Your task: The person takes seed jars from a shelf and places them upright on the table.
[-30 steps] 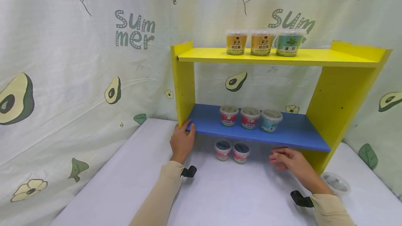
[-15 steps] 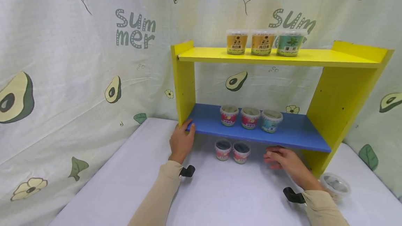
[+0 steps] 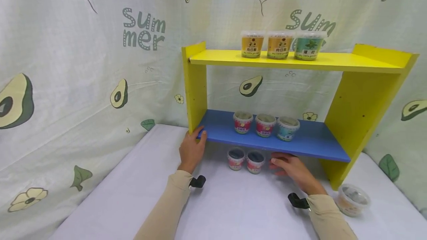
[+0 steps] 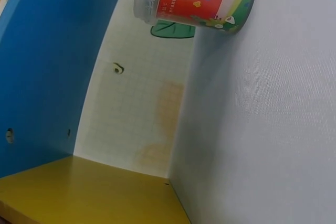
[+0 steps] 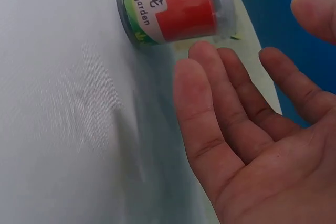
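Right hand (image 3: 289, 166) open (fingers (image 5: 210, 124) spread), left hand (image 3: 192, 149) forward.
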Action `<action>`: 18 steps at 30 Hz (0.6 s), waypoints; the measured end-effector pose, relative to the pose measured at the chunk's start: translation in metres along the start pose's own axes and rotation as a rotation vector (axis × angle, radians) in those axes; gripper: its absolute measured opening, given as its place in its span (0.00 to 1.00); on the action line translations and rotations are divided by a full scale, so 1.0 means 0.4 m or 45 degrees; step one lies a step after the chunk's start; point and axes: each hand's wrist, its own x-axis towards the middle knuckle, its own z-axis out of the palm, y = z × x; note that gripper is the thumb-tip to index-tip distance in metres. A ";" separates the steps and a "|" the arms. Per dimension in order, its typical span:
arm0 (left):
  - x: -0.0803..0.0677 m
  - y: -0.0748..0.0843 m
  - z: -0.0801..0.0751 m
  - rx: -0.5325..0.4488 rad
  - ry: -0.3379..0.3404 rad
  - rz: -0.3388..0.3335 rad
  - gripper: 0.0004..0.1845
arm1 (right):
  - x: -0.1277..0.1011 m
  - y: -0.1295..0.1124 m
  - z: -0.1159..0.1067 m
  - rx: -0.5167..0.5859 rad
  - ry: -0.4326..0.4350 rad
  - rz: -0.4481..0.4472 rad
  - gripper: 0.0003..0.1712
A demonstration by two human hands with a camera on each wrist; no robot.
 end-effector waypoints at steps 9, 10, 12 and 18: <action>0.010 -0.010 -0.005 -0.025 -0.017 0.004 0.21 | 0.040 0.011 0.057 -0.025 -0.030 -0.041 0.35; 0.011 -0.007 -0.004 -0.040 -0.023 -0.003 0.21 | 0.042 0.010 0.061 -0.038 -0.023 -0.041 0.36; 0.012 -0.002 -0.003 -0.063 -0.033 -0.020 0.22 | 0.044 0.011 0.070 -0.076 -0.023 -0.051 0.38; 0.001 0.000 0.003 -0.071 -0.056 -0.059 0.21 | 0.038 0.024 0.086 -0.208 -0.011 -0.092 0.40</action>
